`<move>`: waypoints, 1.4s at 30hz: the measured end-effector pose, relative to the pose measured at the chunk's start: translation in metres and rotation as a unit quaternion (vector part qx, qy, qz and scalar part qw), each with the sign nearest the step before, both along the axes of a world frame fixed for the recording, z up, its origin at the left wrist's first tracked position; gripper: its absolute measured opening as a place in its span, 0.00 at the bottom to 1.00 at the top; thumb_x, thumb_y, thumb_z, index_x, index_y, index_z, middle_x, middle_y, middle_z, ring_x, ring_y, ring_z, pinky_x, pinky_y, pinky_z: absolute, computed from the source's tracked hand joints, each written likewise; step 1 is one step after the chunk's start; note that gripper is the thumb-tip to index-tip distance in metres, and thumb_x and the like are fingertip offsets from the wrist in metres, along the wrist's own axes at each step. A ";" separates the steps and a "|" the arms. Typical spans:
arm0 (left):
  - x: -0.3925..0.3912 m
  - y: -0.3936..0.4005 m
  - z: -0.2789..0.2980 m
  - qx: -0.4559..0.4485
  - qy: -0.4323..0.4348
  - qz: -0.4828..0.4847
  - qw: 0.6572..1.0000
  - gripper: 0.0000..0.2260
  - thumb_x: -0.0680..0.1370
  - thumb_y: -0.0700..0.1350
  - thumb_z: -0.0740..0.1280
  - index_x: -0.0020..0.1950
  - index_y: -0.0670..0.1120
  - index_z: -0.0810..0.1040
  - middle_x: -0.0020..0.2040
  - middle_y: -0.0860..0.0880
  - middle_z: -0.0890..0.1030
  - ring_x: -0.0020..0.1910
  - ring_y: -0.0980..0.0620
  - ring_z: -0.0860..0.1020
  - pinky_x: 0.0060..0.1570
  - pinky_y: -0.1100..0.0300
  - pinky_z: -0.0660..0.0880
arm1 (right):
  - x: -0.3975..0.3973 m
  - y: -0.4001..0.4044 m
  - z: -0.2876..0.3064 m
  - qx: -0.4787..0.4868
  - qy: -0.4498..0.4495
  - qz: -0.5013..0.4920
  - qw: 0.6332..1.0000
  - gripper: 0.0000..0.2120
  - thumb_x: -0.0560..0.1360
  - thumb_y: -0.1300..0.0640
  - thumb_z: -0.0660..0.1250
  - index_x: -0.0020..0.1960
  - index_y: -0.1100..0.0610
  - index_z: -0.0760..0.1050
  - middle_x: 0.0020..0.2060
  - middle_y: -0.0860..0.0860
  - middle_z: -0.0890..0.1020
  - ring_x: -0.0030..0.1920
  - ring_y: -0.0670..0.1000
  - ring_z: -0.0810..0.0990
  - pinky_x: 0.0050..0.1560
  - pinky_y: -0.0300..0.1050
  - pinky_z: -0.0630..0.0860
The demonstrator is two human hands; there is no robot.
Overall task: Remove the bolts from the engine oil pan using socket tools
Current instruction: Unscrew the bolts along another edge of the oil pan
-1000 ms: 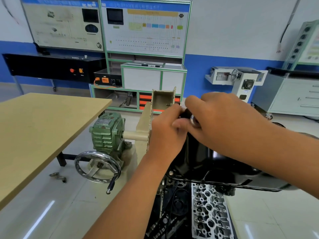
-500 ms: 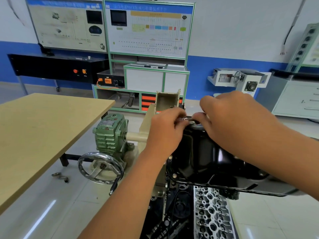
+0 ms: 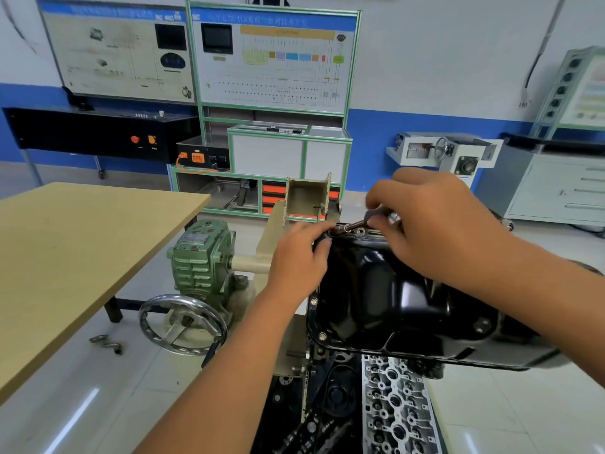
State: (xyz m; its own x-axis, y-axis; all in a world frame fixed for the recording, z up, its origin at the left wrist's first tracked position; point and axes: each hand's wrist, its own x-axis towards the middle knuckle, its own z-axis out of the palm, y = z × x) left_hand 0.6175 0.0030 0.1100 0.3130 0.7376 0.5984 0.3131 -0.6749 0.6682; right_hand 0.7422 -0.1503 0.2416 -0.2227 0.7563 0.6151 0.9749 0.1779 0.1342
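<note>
1. The oil pan (image 3: 386,296) is spread out below both hands, far rim up at the fingertips.
2. The right hand (image 3: 435,224) is closed on the socket tool (image 3: 363,221), shaft angled down-left.
3. The left hand (image 3: 301,257) is pinched by the corner bolt (image 3: 346,228), so it's nearer.

Two bare arms are showing, w/ no sleeves on them up to the pic's edge. The left hand (image 3: 296,257) is wearing no glove, no ring, no watch. The right hand (image 3: 435,221) is bare too, w/ no glove or band. Both forearms are looking smooth and plain, w/ no marks or stickers. Nails are looking short, can't tell more.
</note>
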 end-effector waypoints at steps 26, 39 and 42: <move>-0.010 0.028 0.028 0.033 0.068 -0.089 0.993 0.06 0.76 0.39 0.75 0.50 0.50 0.85 0.54 0.49 0.77 0.42 0.50 0.78 0.54 0.54 0.77 | 0.055 -0.003 0.004 0.182 0.261 0.008 0.948 0.05 0.71 0.56 0.76 0.42 0.52 0.80 0.36 0.34 0.77 0.42 0.45 0.78 0.48 0.39 0.72; -0.005 0.026 0.026 -0.026 0.023 -0.100 0.994 0.07 0.75 0.33 0.75 0.53 0.39 0.84 0.54 0.48 0.74 0.36 0.55 0.74 0.42 0.71 0.71 | 0.092 0.072 0.037 -0.074 0.594 0.152 0.787 0.11 0.73 0.69 0.72 0.36 0.59 0.75 0.28 0.57 0.72 0.24 0.48 0.59 0.25 0.37 0.55; -0.008 0.027 0.027 -0.032 0.057 -0.131 0.989 0.10 0.79 0.34 0.71 0.58 0.42 0.84 0.56 0.47 0.73 0.43 0.50 0.75 0.48 0.68 0.74 | 0.102 0.077 0.036 -0.075 0.659 0.155 0.732 0.12 0.74 0.70 0.70 0.36 0.58 0.74 0.30 0.56 0.78 0.24 0.47 0.59 0.23 0.36 0.54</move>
